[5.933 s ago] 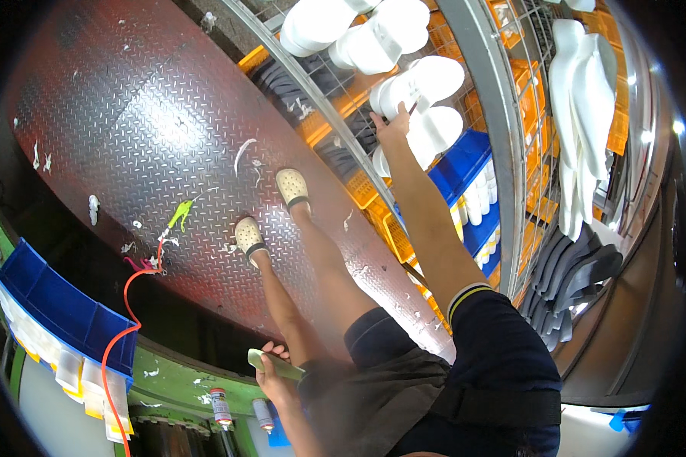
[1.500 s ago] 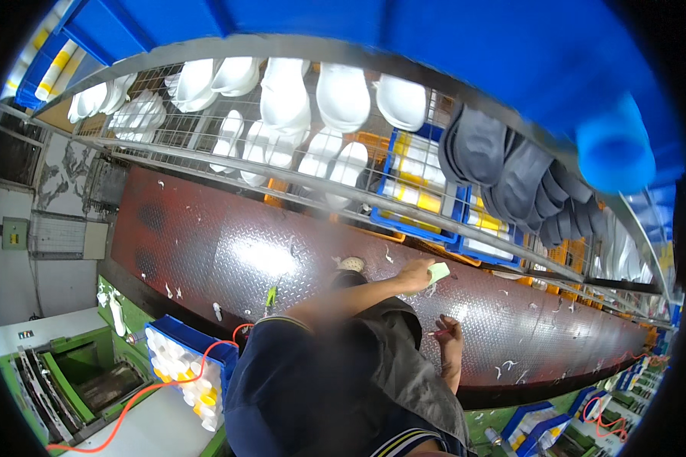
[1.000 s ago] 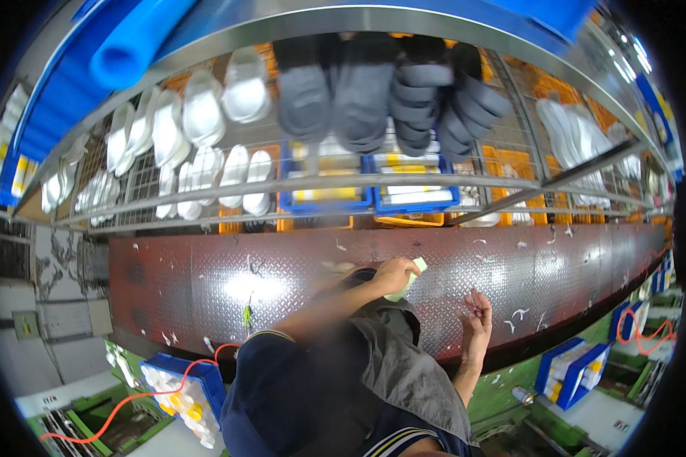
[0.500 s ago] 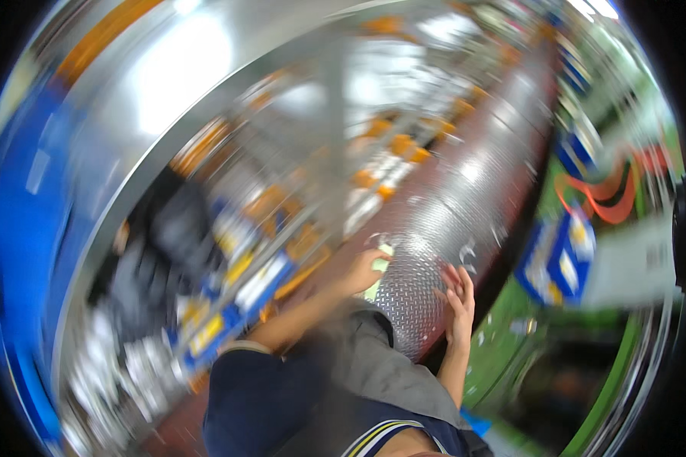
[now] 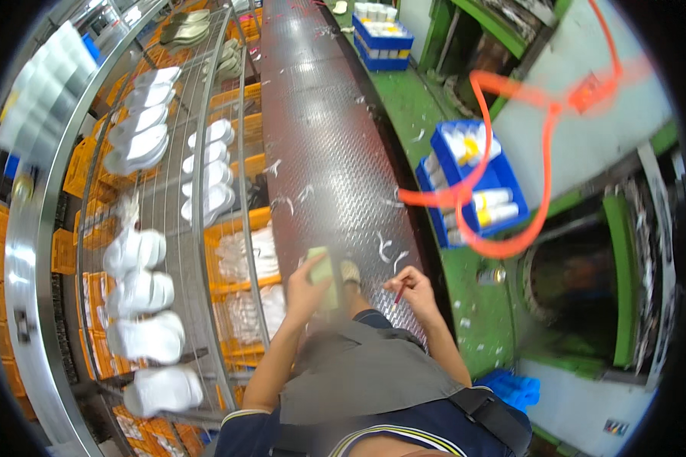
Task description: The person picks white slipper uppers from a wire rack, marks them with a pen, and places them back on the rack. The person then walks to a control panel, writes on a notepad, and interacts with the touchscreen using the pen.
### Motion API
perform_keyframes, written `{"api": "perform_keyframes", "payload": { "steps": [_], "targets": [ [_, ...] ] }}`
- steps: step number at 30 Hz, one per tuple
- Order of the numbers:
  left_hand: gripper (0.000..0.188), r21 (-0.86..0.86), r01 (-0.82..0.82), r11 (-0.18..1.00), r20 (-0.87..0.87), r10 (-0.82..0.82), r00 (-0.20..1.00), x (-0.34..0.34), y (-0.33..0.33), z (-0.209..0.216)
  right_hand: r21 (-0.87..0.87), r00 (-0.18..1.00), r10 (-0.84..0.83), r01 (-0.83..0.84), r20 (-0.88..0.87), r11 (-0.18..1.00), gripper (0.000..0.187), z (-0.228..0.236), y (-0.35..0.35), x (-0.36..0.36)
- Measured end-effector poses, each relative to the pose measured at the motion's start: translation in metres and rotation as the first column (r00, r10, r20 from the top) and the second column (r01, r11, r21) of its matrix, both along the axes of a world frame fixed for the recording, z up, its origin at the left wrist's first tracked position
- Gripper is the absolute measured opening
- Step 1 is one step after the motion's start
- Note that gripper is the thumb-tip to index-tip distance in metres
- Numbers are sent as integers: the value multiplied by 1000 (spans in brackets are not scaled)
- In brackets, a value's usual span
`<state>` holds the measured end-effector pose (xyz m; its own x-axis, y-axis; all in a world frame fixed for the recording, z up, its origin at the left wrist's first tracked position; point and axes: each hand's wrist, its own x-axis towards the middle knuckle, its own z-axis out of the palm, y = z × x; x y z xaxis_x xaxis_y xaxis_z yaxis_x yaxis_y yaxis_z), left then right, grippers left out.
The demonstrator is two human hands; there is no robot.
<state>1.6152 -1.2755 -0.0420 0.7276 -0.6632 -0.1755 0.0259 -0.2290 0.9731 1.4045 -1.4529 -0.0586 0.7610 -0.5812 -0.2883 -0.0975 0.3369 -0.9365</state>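
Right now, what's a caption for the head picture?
Left hand holds a pale green piece; right hand, a red stick.

Here we are, looking along a reddish-brown diamond-plate walkway (image 5: 312, 137), pale glare spreading over its ridges. On our left runs a metal wire rack (image 5: 197, 190), orange crates (image 5: 67, 251) showing through its bars, a shiny steel edge (image 5: 19, 263) curving beyond. To our right, we've got green-painted ground (image 5: 469, 324), green machine frames (image 5: 625, 274) and pale panels (image 5: 598, 145).
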Motion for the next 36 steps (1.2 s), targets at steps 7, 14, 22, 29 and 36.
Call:
{"api": "perform_keyframes", "payload": {
  "steps": [7, 14, 22, 29, 36],
  "targets": [
    [62, -235, -275, 932, -241, 218, 946, 169, -121, 91, -293, 857, 363, -264, 366, 919, 42, 103, -176, 253],
    [62, -441, -312, 842, -198, 248, 948, 378, -270, 95, -153, 916, 49, 14, 399, 988, 34, 106, -355, 470],
    [66, -442, -117, 889, -213, 22, 977, 629, -485, 113, -244, 992, 92, -68, 89, 967, 14, 123, -481, 691],
    [65, -380, 31, 924, -109, -78, 991, 860, -640, 109, -219, 986, -112, 137, 126, 966, 20, 101, -641, 896],
    [66, -227, -190, 955, -143, 161, 977, 1103, -770, 112, -456, 955, -35, 173, 296, 873, 21, 153, -851, 1181]
  ]
}}
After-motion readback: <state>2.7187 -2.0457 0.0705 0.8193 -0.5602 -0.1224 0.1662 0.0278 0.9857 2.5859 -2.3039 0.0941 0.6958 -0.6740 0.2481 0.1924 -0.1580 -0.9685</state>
